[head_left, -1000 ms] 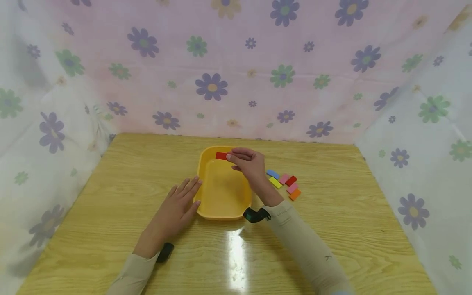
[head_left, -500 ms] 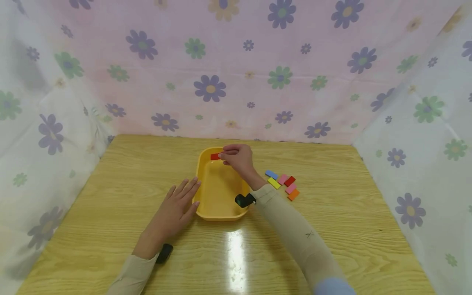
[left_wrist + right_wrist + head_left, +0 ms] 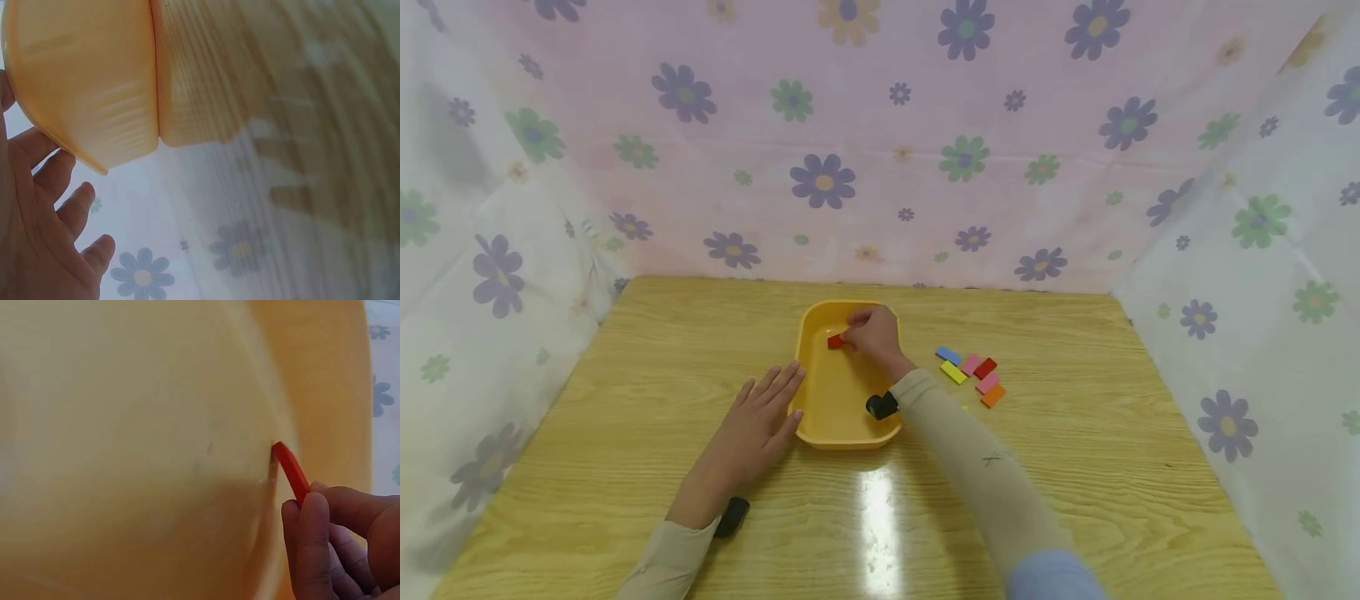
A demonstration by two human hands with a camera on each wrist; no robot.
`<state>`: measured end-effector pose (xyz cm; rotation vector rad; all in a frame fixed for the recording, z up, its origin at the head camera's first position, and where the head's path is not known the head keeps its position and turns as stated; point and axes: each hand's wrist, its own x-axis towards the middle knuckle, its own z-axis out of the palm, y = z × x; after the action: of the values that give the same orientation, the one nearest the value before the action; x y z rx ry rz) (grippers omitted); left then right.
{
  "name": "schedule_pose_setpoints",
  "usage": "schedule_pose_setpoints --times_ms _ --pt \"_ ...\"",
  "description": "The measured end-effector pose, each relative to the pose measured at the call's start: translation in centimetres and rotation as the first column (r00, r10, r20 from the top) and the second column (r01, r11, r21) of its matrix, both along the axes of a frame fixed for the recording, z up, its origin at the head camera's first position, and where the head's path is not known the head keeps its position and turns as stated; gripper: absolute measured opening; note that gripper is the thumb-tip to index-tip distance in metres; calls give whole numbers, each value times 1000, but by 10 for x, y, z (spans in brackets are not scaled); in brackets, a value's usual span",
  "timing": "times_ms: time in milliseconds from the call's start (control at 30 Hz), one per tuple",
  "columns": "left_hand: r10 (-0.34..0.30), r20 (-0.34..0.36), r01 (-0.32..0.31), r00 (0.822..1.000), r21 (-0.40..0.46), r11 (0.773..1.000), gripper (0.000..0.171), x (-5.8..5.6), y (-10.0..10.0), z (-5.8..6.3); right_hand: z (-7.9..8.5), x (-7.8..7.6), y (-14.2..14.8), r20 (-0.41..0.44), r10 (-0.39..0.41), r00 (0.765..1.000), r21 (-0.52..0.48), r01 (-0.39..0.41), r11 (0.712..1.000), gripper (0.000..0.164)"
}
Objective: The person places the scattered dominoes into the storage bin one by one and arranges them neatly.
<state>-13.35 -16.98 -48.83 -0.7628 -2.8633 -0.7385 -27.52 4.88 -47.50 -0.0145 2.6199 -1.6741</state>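
A yellow plastic tray (image 3: 831,408) stands on the table. My right hand (image 3: 876,340) is inside its far part, pinching a flat red block (image 3: 835,342) between thumb and fingers. In the right wrist view the red block (image 3: 292,470) slants down, its free end at the tray's floor; whether it touches cannot be told. My left hand (image 3: 752,433) lies with its fingers spread at the tray's left rim. In the left wrist view, the left hand (image 3: 44,212) touches the rim from outside with extended fingers.
Right of the tray lie loose flat blocks: blue (image 3: 948,356), yellow (image 3: 953,372), two pink (image 3: 988,383), red (image 3: 985,368) and orange (image 3: 992,396). A sliver of yellow (image 3: 966,408) shows beside the right sleeve. Flowered cloth (image 3: 823,181) closes off the back and sides.
My right hand has moved left and then lower into the tray with the red block. My left hand has stayed at the rim.
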Motion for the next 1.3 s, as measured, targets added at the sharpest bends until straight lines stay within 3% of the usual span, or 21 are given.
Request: schedule_pose_setpoints --times_ms 167,400,600,800,1100,1300 --pt "1 0 -1 1000 1 1000 59 1 -1 -1 -9 -1 -2 21 -16 1000 44 15 999 14" --pt "0 10 0 1000 11 1000 59 3 -1 -3 -10 1 -3 49 -22 999 43 20 999 10" --pt "1 -3 -1 1000 11 1000 58 2 -1 -3 -9 -1 -4 24 -29 999 74 28 997 14" --pt "-2 4 2 1000 14 1000 59 1 -2 -2 -12 -4 -5 -31 -38 999 204 44 978 20" --pt "5 5 -5 1000 9 1000 59 1 -2 -1 -11 -6 -4 -34 -13 999 253 21 967 18" --pt "7 5 -7 1000 -10 1000 60 0 -2 0 0 -6 -2 -36 65 997 331 -49 942 54"
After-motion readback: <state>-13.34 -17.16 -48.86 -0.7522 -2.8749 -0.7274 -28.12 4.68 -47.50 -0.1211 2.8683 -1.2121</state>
